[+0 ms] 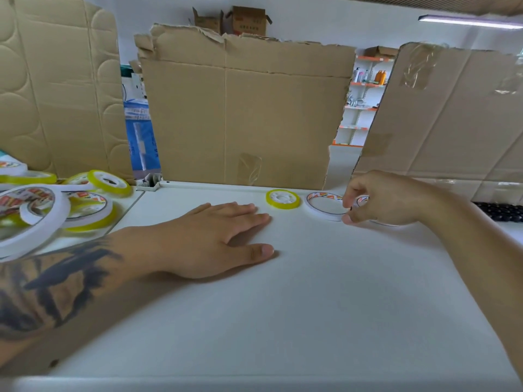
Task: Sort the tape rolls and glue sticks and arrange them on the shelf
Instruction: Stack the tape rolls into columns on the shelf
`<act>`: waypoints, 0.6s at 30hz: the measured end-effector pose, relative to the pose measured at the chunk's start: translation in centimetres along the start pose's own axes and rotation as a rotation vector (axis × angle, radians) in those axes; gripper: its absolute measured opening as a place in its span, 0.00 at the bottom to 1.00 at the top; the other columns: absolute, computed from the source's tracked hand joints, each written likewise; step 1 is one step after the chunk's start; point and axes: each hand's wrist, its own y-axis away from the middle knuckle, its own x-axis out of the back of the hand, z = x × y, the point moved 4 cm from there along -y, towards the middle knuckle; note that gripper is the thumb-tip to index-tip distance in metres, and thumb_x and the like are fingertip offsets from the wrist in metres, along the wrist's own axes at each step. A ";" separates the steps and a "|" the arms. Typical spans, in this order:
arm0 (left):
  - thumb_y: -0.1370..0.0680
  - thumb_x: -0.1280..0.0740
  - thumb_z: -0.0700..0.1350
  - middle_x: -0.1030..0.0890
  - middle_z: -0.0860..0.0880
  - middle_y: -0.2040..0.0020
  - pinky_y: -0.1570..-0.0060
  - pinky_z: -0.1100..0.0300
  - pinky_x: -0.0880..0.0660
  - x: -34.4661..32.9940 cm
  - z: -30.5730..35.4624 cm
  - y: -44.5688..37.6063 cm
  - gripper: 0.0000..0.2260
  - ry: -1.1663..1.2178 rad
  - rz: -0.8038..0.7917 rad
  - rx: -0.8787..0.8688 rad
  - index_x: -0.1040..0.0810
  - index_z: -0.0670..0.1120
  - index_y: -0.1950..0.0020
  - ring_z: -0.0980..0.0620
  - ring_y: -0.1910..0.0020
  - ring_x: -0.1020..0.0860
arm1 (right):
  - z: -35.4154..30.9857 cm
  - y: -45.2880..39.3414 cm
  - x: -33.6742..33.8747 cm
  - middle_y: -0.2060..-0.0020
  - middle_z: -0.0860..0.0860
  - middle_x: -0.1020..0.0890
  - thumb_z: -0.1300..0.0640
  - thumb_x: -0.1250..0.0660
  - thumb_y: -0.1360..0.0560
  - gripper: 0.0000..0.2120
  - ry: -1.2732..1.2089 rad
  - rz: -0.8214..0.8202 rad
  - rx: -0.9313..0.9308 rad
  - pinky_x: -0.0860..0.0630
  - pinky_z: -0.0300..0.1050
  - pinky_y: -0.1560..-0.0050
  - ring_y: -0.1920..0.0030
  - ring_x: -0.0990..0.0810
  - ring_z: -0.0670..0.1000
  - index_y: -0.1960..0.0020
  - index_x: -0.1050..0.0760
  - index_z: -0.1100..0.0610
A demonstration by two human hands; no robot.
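Observation:
My left hand (223, 239) lies flat and open on the white shelf (283, 306), palm down, holding nothing. My right hand (382, 199) reaches to the back right, fingers curled over a white tape roll (363, 200) that it mostly hides. Just left of it a larger white tape roll (311, 206) lies flat, touching the thumb. A small yellow tape roll (283, 198) lies flat further left, apart from both hands. A heap of white and yellow tape rolls (56, 207) lies at the far left. No glue sticks show.
Torn cardboard sheets (240, 114) stand along the back of the shelf, with more cardboard at left (56, 94) and right (452, 114). A black keyboard (501, 212) lies at the right edge. Store shelves with bottles (368, 80) show through a gap.

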 end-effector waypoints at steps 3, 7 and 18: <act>0.29 0.53 0.77 0.54 0.65 0.18 0.20 0.53 0.58 0.0 0.0 -0.1 0.38 0.003 0.002 0.000 0.52 0.69 0.19 0.63 0.19 0.57 | 0.3 -0.1 0.0 0.46 0.41 0.22 0.47 0.22 0.29 0.11 -0.012 -0.003 -0.002 0.27 0.45 0.47 0.44 0.23 0.48 0.52 0.22 0.45; 0.29 0.53 0.78 0.54 0.64 0.18 0.19 0.52 0.57 0.0 -0.1 -0.2 0.39 -0.007 0.003 -0.003 0.52 0.69 0.19 0.63 0.19 0.57 | 0.4 -0.2 0.0 0.44 0.40 0.22 0.47 0.22 0.29 0.11 -0.002 -0.027 0.003 0.27 0.46 0.43 0.41 0.23 0.47 0.52 0.22 0.43; 0.29 0.54 0.78 0.53 0.64 0.18 0.19 0.51 0.57 -0.1 -0.4 -0.1 0.38 -0.012 0.000 -0.009 0.52 0.69 0.19 0.63 0.20 0.56 | -7.3 1.0 -2.5 0.34 0.43 0.23 0.36 0.38 0.21 0.22 0.099 0.036 0.203 0.31 0.52 0.32 0.32 0.27 0.51 0.28 0.31 0.36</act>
